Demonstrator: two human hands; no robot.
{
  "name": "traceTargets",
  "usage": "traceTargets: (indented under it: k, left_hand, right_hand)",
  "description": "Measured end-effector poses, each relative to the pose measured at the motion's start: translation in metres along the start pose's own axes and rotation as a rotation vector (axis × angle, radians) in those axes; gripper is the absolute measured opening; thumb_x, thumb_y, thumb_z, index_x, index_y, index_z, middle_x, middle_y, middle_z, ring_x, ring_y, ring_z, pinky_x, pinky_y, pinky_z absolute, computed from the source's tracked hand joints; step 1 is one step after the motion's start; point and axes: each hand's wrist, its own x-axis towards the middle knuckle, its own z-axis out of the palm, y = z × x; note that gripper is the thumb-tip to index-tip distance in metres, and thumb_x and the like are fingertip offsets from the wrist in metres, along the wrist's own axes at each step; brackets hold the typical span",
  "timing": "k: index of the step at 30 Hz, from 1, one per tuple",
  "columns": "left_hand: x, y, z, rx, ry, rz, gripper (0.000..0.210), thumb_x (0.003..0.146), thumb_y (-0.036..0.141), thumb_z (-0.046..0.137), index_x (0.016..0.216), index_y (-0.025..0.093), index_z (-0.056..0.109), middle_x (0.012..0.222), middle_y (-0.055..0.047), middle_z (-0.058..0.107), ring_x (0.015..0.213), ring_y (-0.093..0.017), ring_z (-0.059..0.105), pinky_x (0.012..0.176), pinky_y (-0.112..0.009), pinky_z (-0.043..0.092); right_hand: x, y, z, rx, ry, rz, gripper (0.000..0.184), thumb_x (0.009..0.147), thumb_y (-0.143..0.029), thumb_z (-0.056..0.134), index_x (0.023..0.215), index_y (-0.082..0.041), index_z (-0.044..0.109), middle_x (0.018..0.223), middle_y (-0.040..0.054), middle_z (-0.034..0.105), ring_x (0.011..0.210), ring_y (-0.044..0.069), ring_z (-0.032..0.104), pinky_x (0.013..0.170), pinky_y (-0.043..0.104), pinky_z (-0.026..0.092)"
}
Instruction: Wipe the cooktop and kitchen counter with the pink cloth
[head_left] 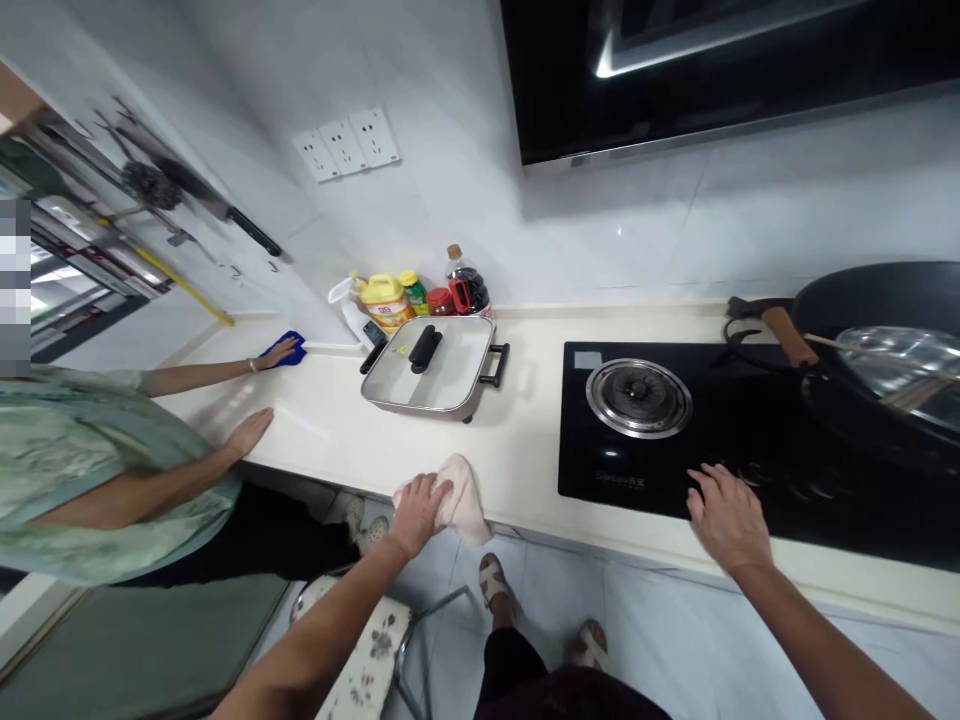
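My left hand (418,512) is closed on a pale pink cloth (463,500) at the front edge of the white countertop (517,455). Part of the cloth hangs over that edge. My right hand (726,515) lies palm down at the front of the black gas cooktop (750,420), fingers apart and holding nothing. Left of that hand is a round metal burner (638,397). Behind my left hand stands a square electric pan (420,408) under a glass lid with a black knob (426,350).
At left, another person (97,470) wipes the counter with a blue cloth (294,348). Bottles and jars, including a yellow jug (386,298), line the wall. A large black wok (877,290) occupies the right burner. A range hood (712,80) juts out above; a stool (367,650) stands below.
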Motion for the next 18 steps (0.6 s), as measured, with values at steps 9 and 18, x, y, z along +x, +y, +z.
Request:
traceTargets:
  k: [9,18]
  left_hand:
    - [-0.004,0.062,0.024,-0.006,0.149,-0.073,0.051,0.082,0.020,0.068,0.132,0.026,0.060,0.136,-0.015,0.056,0.126,-0.035,0.048,0.107,-0.052,0.038]
    - [0.012,0.226,0.028,-0.101,0.254,0.292,0.037,0.097,0.021,0.052,0.130,0.035,0.063,0.123,-0.010,0.064,0.113,-0.030,0.057,0.095,-0.051,0.046]
  right_hand:
    - [0.001,0.000,-0.003,0.011,-0.028,0.011,0.039,0.098,-0.029,0.043,0.131,-0.016,0.059,0.139,0.0178,0.059,0.140,0.033,0.045,0.115,0.052,0.035]
    - [0.010,-0.010,-0.013,0.062,-0.041,0.051,0.037,0.101,-0.028,0.040,0.128,-0.015,0.060,0.138,0.0183,0.058,0.140,0.033,0.044,0.116,0.053,0.034]
